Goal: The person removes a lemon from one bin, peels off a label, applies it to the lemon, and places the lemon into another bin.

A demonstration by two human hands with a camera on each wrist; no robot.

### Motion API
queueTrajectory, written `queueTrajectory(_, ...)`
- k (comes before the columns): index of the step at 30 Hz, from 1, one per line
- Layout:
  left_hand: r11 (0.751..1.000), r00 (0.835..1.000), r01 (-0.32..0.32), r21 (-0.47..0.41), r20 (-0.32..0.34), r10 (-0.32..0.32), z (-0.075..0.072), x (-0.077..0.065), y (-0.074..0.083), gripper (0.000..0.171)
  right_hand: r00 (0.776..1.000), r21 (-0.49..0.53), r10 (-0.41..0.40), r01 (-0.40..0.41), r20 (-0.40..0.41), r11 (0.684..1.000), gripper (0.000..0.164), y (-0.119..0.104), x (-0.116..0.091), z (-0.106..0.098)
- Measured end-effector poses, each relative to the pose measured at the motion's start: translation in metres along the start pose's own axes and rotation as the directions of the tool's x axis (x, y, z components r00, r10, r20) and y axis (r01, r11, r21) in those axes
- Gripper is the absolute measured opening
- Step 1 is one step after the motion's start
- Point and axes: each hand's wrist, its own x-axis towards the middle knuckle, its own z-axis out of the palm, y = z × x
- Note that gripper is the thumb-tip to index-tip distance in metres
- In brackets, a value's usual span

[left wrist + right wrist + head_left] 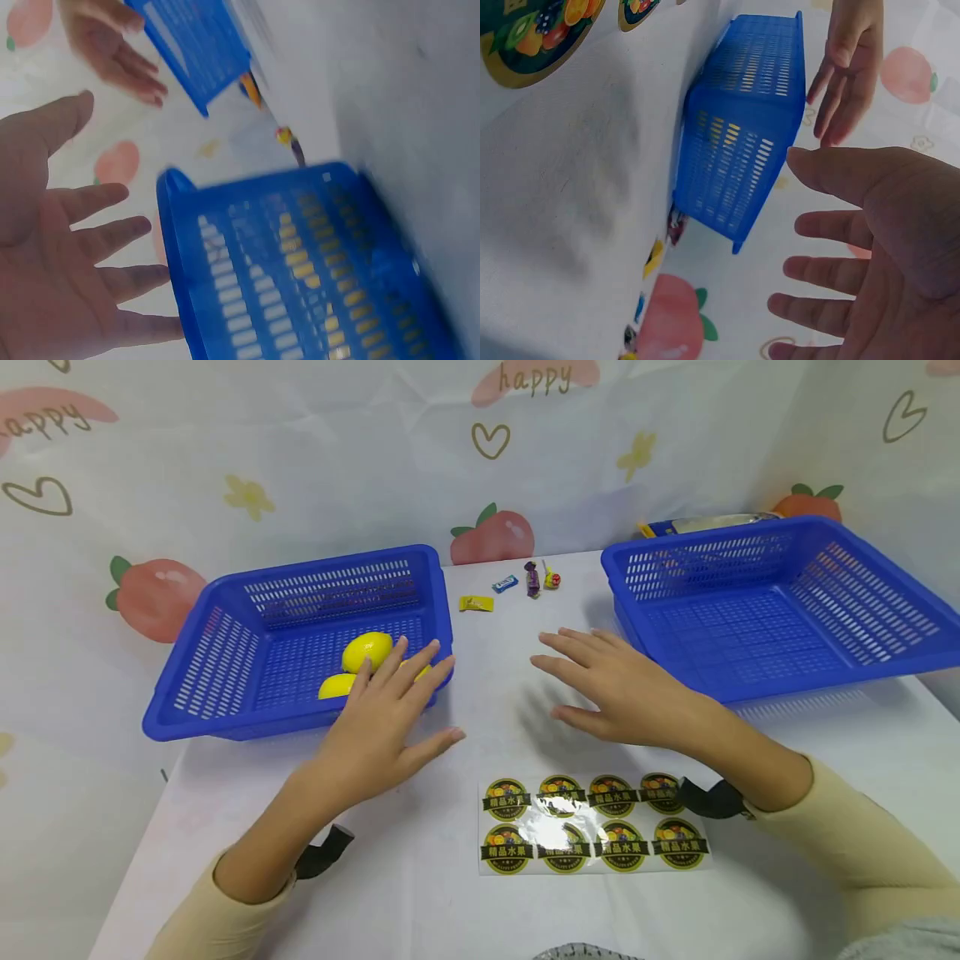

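My left hand [375, 735] is spread over the near right corner of a blue plastic basket [243, 727], fingers straight and holding nothing. Inside that basket lie yellow lemons: one whole lemon [366, 650], another lemon [336, 686] cut off by the near rim, and a third mostly hidden behind my fingers. In the left wrist view, slots in the basket wall [262, 300] show yellow through them. My right hand [630, 693] hovers palm down above the table, its fingers extended, just left of a second blue basket [720, 618] with nothing seen inside.
A sheet of round fruit stickers [592, 822] lies near the front. Along the back are a yellow candy [476, 603], a blue candy [506, 583], a purple candy [532, 580] and a lollipop [552, 579]. Behind the right basket a packet [712, 523] shows.
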Motion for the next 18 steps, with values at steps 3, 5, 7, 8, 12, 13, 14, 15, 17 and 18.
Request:
queueTrajectory(3,0.998,0.997,0.030,-0.053,-0.066,-0.034,-0.008,-0.001,-0.010,0.069,1.000,0.024,0.013,-0.013,-0.002,1.000,0.059,0.000,0.002,0.001)
queueTrajectory(5,0.995,0.994,0.057,-0.079,-0.089,-0.064,-0.015,-0.002,-0.019,0.065,1.000,0.030,0.018,-0.018,0.005,0.999,0.058,0.000,0.004,0.002)
queueTrajectory(7,0.990,0.990,0.097,-0.103,-0.089,-0.106,-0.023,-0.001,-0.029,0.061,1.000,0.030,0.023,-0.024,0.014,0.999,0.058,-0.001,0.006,0.003)
queueTrajectory(8,0.985,0.987,0.128,-0.115,-0.079,-0.137,-0.027,-0.001,-0.035,0.060,1.000,0.026,0.023,-0.023,0.014,0.999,0.058,-0.001,0.007,0.003)
queueTrajectory(12,0.954,0.962,0.272,-0.125,0.011,-0.272,-0.041,0.003,-0.061,0.061,1.000,0.010,0.019,-0.019,0.005,1.000,0.058,0.000,0.010,0.005)
queueTrajectory(13,0.945,0.952,0.307,-0.116,0.042,-0.304,-0.043,0.004,-0.068,0.062,1.000,0.009,0.019,-0.019,0.003,1.000,0.058,0.000,0.011,0.006)
queueTrajectory(14,0.936,0.941,0.336,-0.106,0.074,-0.329,-0.044,0.006,-0.075,0.062,1.000,0.008,0.020,-0.020,0.003,1.000,0.059,0.000,0.011,0.006)
queueTrajectory(15,0.929,0.932,0.358,-0.093,0.105,-0.348,-0.045,0.008,-0.082,0.063,1.000,0.010,0.022,-0.023,0.005,1.000,0.059,0.000,0.011,0.006)
queueTrajectory(17,0.917,0.911,0.392,-0.072,0.165,-0.377,-0.046,0.012,-0.094,0.066,1.000,0.014,0.027,-0.027,0.012,1.000,0.061,0.001,0.011,0.007)
queueTrajectory(18,0.912,0.902,0.404,-0.066,0.193,-0.386,-0.045,0.015,-0.100,0.067,1.000,0.019,0.026,-0.027,0.014,0.999,0.062,0.002,0.011,0.008)
